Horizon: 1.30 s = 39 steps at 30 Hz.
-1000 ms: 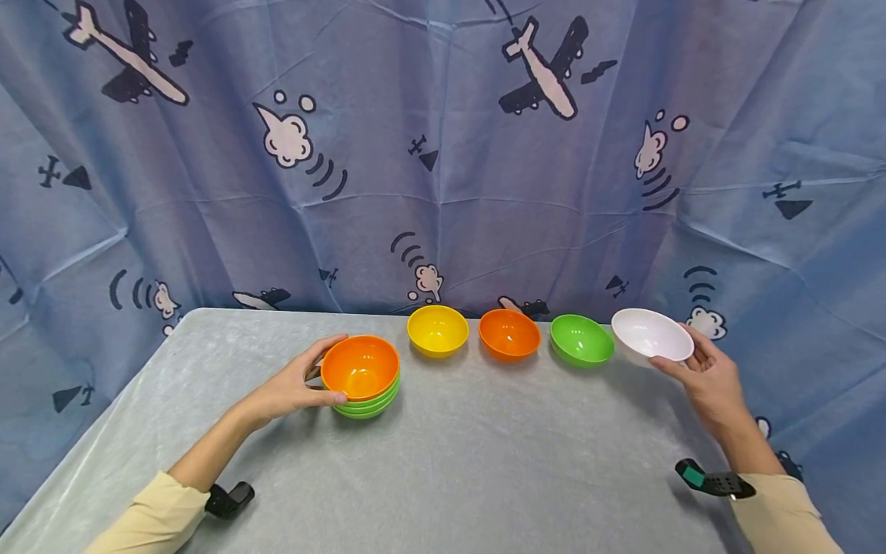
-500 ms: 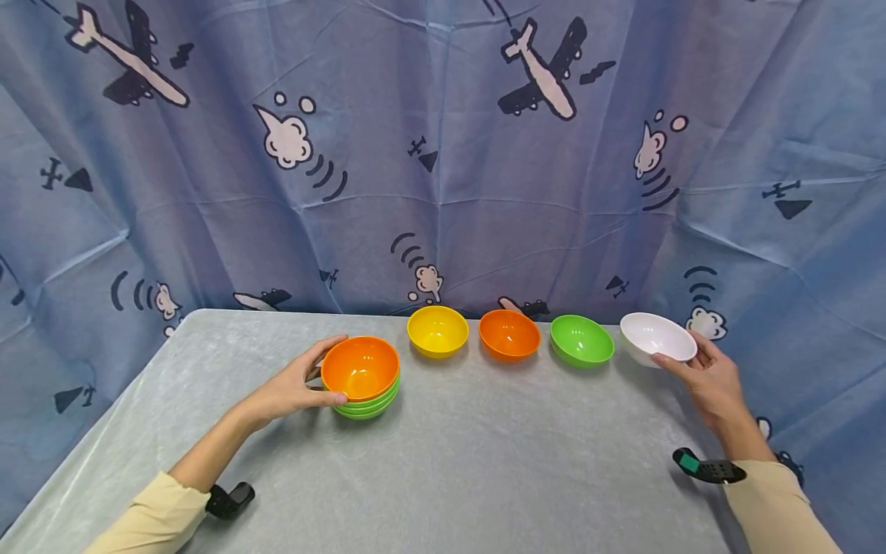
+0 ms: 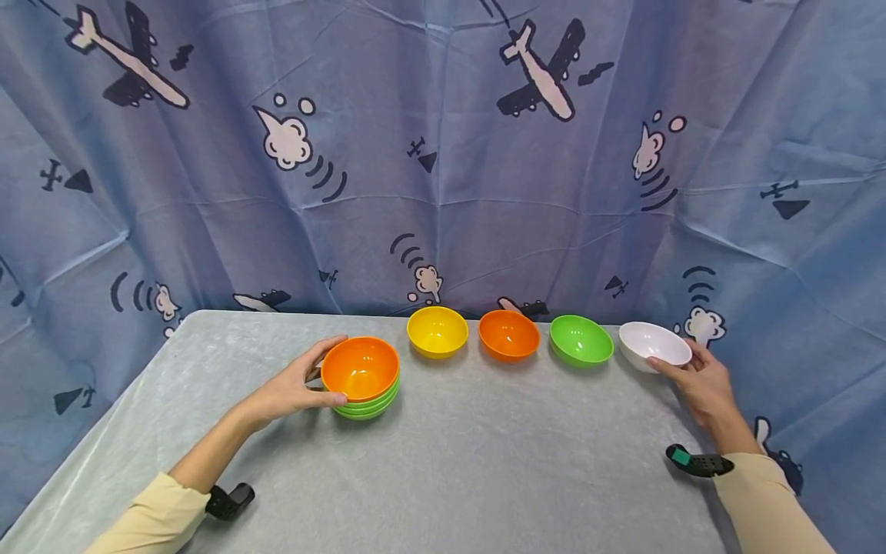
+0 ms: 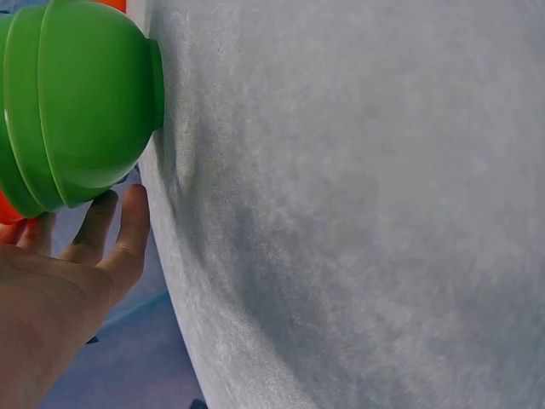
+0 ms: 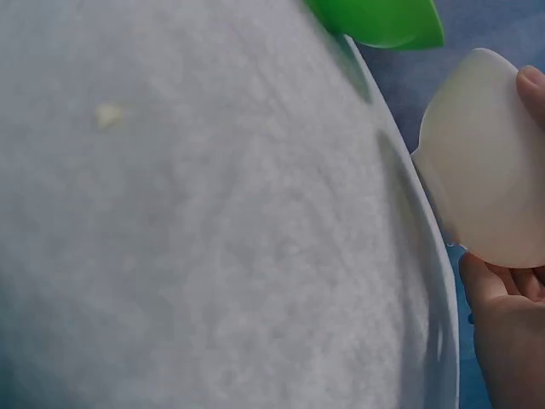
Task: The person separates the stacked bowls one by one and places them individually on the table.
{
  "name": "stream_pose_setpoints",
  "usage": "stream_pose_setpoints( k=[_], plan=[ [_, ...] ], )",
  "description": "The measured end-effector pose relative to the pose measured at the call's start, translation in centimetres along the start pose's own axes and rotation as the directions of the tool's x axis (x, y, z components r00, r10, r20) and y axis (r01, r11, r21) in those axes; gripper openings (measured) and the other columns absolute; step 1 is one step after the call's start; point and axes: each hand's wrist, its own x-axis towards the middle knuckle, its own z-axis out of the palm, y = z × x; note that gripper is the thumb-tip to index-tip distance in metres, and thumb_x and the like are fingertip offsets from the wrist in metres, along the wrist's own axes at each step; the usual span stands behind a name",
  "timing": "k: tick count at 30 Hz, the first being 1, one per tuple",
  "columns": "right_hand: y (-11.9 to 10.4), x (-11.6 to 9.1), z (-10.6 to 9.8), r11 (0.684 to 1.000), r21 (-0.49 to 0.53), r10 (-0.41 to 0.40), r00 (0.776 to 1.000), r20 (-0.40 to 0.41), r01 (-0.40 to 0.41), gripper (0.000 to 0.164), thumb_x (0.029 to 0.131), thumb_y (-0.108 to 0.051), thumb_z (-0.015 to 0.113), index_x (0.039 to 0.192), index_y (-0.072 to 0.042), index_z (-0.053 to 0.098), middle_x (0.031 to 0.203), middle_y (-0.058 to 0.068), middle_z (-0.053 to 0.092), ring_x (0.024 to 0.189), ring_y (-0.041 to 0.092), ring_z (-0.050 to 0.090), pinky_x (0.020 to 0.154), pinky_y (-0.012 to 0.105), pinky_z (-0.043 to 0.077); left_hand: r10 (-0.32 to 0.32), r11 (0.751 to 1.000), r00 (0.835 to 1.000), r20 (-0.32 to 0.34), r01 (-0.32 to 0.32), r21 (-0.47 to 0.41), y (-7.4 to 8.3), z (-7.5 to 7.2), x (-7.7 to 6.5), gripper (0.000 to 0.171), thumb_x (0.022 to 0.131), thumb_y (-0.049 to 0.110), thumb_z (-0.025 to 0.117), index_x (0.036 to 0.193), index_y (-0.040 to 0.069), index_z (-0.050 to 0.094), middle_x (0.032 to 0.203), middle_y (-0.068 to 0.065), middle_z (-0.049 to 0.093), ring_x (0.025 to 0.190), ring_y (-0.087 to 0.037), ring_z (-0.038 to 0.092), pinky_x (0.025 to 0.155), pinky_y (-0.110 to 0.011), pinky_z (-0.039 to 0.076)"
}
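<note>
My left hand (image 3: pixel 294 390) holds the side of a stack of bowls: an orange bowl (image 3: pixel 360 371) on top, with green bowls (image 3: pixel 368 410) nested beneath. Its thumb is at the front and its fingers are behind. The left wrist view shows the green bowls (image 4: pixel 94 102) from the side, fingers against them. At the far right my right hand (image 3: pixel 707 388) grips a white bowl (image 3: pixel 654 346) by its right side, thumb in front. In the right wrist view, the white bowl (image 5: pixel 485 162) appears side-on; whether its base touches the table cannot be told.
Along the table's back edge stand a yellow bowl (image 3: pixel 438 332), another orange bowl (image 3: pixel 509 335) and a green bowl (image 3: pixel 581 341), left of the white one. A grey cloth covers the table (image 3: pixel 484 462). A blue patterned curtain (image 3: pixel 443 154) hangs behind.
The right hand has lowered the white bowl, which first moved slightly right, away from the green bowl, and now sits more level. The left hand and its stack have stayed in place.
</note>
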Motion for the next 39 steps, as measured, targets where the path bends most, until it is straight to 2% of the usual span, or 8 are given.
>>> stream_pose_setpoints(
  k=[7, 16, 24, 26, 29, 33, 36, 39],
  plan=[
    [0.6, 0.3, 0.1, 0.998, -0.059, -0.013, 1.000, -0.006, 0.013, 0.104, 0.090, -0.035, 0.080, 0.161, 0.003, 0.013, 0.163, 0.027, 0.016, 0.149, 0.039, 0.018, 0.114, 0.039, 0.028, 0.001, 1.000, 1.000, -0.004, -0.001, 0.002, 0.0, -0.1, 0.1, 0.089, 0.089, 0.024, 0.081, 0.160, 0.014, 0.028, 0.162, -0.014, 0.025, 0.143, -0.048, 0.028, 0.109, -0.066, 0.028],
    [0.7, 0.2, -0.3, 0.992, -0.122, -0.029, 0.996, 0.083, 0.039, 0.113, 0.090, -0.037, 0.080, 0.159, 0.006, 0.002, 0.162, 0.032, 0.008, 0.147, 0.048, 0.013, 0.113, 0.057, 0.023, -0.009, 1.000, 1.000, -0.008, 0.009, 0.004, 0.0, -0.2, 0.1, 0.089, 0.089, 0.022, 0.080, 0.160, 0.012, 0.027, 0.163, -0.014, 0.024, 0.144, -0.049, 0.026, 0.109, -0.067, 0.028],
    [-0.5, -0.5, -1.7, 0.987, -0.157, -0.023, 0.992, 0.127, 0.043, 0.113, 0.093, -0.043, 0.075, 0.159, 0.004, -0.005, 0.162, 0.032, 0.003, 0.146, 0.052, 0.008, 0.110, 0.065, 0.022, -0.008, 1.000, 1.000, -0.003, 0.008, 0.006, -0.1, 0.0, 0.2, 0.089, 0.090, 0.019, 0.079, 0.160, 0.011, 0.026, 0.163, -0.015, 0.024, 0.145, -0.048, 0.025, 0.109, -0.066, 0.028],
    [-0.9, -0.8, -2.2, 0.982, -0.167, -0.062, 0.989, 0.133, 0.085, 0.109, 0.094, -0.042, 0.073, 0.160, 0.003, 0.000, 0.162, 0.031, 0.007, 0.146, 0.051, 0.012, 0.112, 0.061, 0.023, -0.005, 1.000, 1.000, -0.003, 0.005, 0.009, 0.0, 0.0, 0.2, 0.089, 0.090, 0.019, 0.080, 0.160, 0.011, 0.026, 0.163, -0.015, 0.024, 0.145, -0.048, 0.025, 0.109, -0.066, 0.028],
    [-1.6, -1.2, -2.6, 0.970, -0.168, -0.157, 0.980, 0.124, 0.176, 0.098, 0.096, -0.038, 0.073, 0.160, 0.003, 0.012, 0.162, 0.029, 0.016, 0.147, 0.046, 0.018, 0.114, 0.038, 0.029, -0.004, 1.000, 1.000, -0.007, 0.004, 0.009, 0.0, 0.1, 0.2, 0.089, 0.089, 0.019, 0.080, 0.160, 0.012, 0.027, 0.163, -0.015, 0.024, 0.145, -0.048, 0.025, 0.109, -0.066, 0.028],
    [-2.4, -1.8, -2.9, 0.946, -0.141, -0.285, 0.956, 0.067, 0.292, 0.078, 0.096, -0.028, 0.074, 0.157, -0.001, 0.034, 0.157, 0.014, 0.039, 0.145, 0.025, 0.035, 0.100, 0.012, 0.036, -0.002, 1.000, 1.000, -0.008, 0.002, -0.009, -0.1, 0.1, 0.2, 0.092, 0.087, 0.018, 0.082, 0.160, 0.013, 0.027, 0.163, -0.015, 0.025, 0.144, -0.048, 0.025, 0.108, -0.065, 0.031],
    [-3.1, -2.1, -2.6, 0.928, -0.096, -0.357, 0.933, 0.033, 0.359, 0.063, 0.095, -0.020, 0.076, 0.149, -0.006, 0.049, 0.138, -0.005, 0.055, 0.128, 0.006, 0.051, 0.091, 0.009, 0.042, 0.005, 1.000, 1.000, 0.001, -0.005, -0.023, -0.2, 0.0, 0.1, 0.098, 0.085, 0.018, 0.085, 0.160, 0.010, 0.024, 0.162, -0.019, 0.025, 0.144, -0.050, 0.026, 0.105, -0.062, 0.037],
    [-3.8, -2.3, -1.9, 0.909, -0.064, -0.411, 0.911, 0.037, 0.413, 0.054, 0.094, -0.016, 0.077, 0.142, -0.007, 0.056, 0.122, -0.017, 0.059, 0.112, -0.004, 0.056, 0.083, 0.007, 0.045, 0.013, 1.000, 1.000, 0.007, -0.013, -0.020, -0.3, 0.0, 0.0, 0.101, 0.083, 0.019, 0.088, 0.159, 0.004, 0.024, 0.159, -0.023, 0.028, 0.142, -0.050, 0.030, 0.104, -0.060, 0.040]
  ],
)
